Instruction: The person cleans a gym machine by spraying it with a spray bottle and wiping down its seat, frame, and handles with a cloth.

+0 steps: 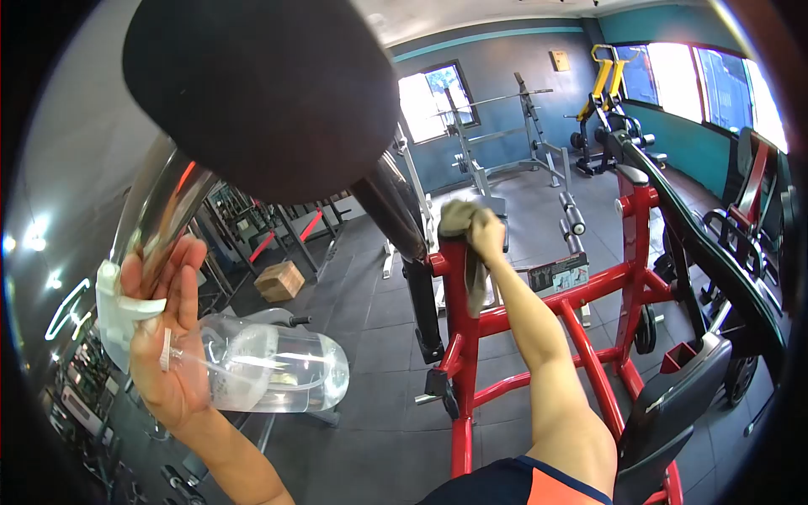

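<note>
On the left, my left hand (172, 353) is wrapped round the neck of a clear spray bottle (282, 368) with a white trigger head (118, 311). The bottle lies tilted sideways, with clear liquid in it. My right hand (486, 236) reaches forward and holds a grey-brown cloth (461, 220) against the top of a red upright post (461, 337) of a gym machine. Part of the cloth hangs down beside the post. The fingers of my right hand are partly hidden by the cloth.
A large black pad (261, 84) looms close at the upper left. The red frame's padded seat (673, 404) stands at the lower right. Farther back are a wooden box (279, 281), a barbell rack (530, 126) and a yellow-armed machine (602, 80).
</note>
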`<state>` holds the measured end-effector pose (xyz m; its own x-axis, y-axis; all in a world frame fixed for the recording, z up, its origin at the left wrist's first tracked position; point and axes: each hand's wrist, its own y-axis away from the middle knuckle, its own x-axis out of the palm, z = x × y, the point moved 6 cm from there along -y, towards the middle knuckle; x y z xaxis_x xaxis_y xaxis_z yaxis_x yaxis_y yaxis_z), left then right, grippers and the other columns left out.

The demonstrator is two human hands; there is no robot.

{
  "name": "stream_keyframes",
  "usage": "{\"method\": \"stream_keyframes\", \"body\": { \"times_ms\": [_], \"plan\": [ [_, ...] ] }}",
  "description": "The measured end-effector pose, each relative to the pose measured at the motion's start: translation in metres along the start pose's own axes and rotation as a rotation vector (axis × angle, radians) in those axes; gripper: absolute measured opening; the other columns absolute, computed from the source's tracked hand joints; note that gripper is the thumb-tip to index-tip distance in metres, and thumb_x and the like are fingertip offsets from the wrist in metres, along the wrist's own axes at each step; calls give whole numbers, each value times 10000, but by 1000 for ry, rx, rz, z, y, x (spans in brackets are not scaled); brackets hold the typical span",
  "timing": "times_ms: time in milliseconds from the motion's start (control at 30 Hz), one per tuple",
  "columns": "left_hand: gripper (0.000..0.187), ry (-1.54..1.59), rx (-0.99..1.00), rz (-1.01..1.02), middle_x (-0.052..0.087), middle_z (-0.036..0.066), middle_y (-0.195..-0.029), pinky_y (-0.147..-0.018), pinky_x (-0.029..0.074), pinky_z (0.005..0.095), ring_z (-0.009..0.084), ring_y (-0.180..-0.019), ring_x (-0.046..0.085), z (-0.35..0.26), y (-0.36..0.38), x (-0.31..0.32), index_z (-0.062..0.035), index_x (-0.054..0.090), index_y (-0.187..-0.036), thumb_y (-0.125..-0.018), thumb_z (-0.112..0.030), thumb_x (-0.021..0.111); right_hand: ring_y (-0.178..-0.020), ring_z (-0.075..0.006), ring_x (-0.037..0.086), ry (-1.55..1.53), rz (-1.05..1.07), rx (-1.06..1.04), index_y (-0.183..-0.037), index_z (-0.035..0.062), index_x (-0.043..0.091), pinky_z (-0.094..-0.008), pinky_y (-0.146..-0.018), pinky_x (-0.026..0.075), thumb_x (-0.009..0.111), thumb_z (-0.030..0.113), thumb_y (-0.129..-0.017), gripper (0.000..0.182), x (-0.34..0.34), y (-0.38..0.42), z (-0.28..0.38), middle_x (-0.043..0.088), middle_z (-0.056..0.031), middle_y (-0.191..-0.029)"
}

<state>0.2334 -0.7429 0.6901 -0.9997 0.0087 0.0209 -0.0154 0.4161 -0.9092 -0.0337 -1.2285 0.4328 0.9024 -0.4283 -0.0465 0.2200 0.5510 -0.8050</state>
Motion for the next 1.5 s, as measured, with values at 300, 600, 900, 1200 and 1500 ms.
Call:
{"method": "stream_keyframes", "body": {
  "times_ms": [300,600,900,1200,1500],
  "plan": [
    [578,61,6,58,226,334,-1535,-1216,291,441,475,-1447,226,-5,-6,-15,72,345,-1454,-904,2,507,-883,-350,628,-817,53,-97,-1143,-17,633,-406,-809,482,477,279,-1006,361,14,10,189,669,-172,-958],
    [591,73,1,77,148,298,-1578,-1236,247,407,452,-1478,137,-11,-6,-24,57,317,-1476,-918,-20,499,-1166,-242,541,-393,-184,271,-1380,38,465,-373,-976,464,484,133,-1011,382,177,217,38,524,-149,-1327],
    [622,38,22,10,189,293,-1568,-1227,270,420,467,-1471,150,-13,-4,-14,55,330,-1469,-892,-12,550,-1422,-507,239,103,76,77,-1446,40,440,-529,-1179,246,567,83,-859,603,158,218,-5,251,-289,-1553],
    [596,74,-8,32,286,382,-1475,-1207,296,454,508,-1418,267,-2,-3,-6,102,310,-1461,-910,-39,489,-1012,-237,663,-832,90,1157,-1357,128,523,-376,-797,557,546,342,-998,419,106,365,-22,648,-92,-1188],
    [553,34,-1,19,445,342,-1388,-1180,309,469,461,-1343,427,-1,21,13,127,383,-1417,-905,-60,480,-1318,-275,492,-1376,-149,880,-1440,79,424,-454,-1129,379,503,330,-1029,488,-43,236,233,496,-109,-1435]
  ]
}}
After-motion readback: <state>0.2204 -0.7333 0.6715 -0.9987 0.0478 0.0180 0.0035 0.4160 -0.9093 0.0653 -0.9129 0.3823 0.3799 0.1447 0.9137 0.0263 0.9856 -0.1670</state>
